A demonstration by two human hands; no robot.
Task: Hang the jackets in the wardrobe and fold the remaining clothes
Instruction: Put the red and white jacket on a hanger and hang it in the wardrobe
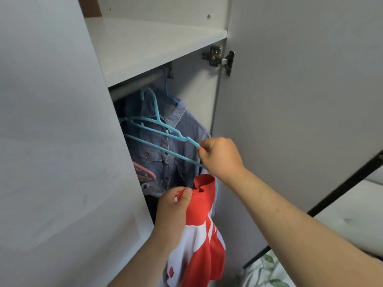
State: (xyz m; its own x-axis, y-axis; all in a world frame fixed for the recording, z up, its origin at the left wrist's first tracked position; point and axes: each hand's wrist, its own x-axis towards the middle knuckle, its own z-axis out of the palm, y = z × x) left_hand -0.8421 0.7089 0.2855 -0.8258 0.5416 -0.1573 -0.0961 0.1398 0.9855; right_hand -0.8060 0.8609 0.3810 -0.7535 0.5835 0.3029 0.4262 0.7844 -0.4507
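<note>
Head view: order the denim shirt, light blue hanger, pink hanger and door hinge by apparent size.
1. denim shirt
2. light blue hanger
3 and 4. pink hanger and door hinge: similar, and the pink hanger is partly hidden.

Inside the wardrobe, a shirt hangs from the rail under the shelf. A free hanger sits before it, a jacket below, the door right.

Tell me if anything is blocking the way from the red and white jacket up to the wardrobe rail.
Partly. The blue denim shirt already hangs from the metal rail right behind the empty light blue plastic hanger that the right hand holds. The left hand holds the red and white jacket below, outside.
</note>
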